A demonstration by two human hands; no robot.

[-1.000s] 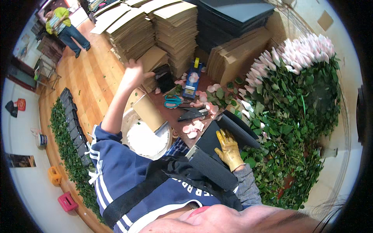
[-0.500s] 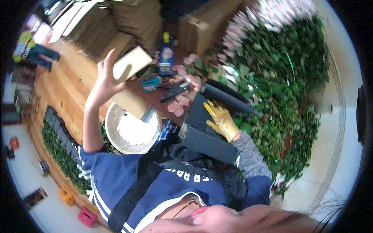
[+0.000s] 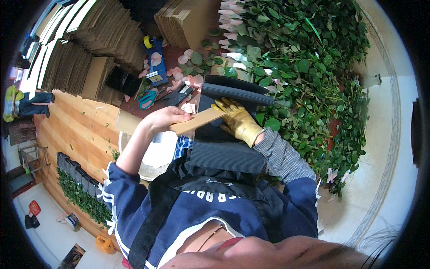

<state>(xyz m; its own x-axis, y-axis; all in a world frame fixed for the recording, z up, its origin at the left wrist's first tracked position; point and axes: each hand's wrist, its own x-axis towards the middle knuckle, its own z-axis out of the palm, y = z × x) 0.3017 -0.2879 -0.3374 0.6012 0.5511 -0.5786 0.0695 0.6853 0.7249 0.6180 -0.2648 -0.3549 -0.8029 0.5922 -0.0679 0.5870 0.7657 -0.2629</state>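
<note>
My left hand (image 3: 177,117) grips a flat tan cardboard strip (image 3: 199,119), held across toward my other hand. My right hand (image 3: 233,117), in a yellow glove, lies with fingers stretched out on a black corrugated sheet (image 3: 226,157) with folded flaps, its fingertips at the strip's far end. Left of the sheet are teal scissors (image 3: 146,100), black shears (image 3: 179,95), scattered pink petals (image 3: 191,80) and a blue tape dispenser (image 3: 156,67). A white tub (image 3: 154,154) sits below my left arm, partly hidden by it.
Cardboard stacks (image 3: 71,58) stand at upper left. Cut rose stems with leaves and pale pink wrapped heads (image 3: 304,67) fill the right. Black crates with greenery (image 3: 80,188) line the wooden floor (image 3: 76,130) at left. A person in a yellow-green top (image 3: 13,103) is at the far left edge.
My left hand has come down and inward from the upper left, bringing the cardboard strip to my gloved hand. The view has turned, shifting the surroundings.
</note>
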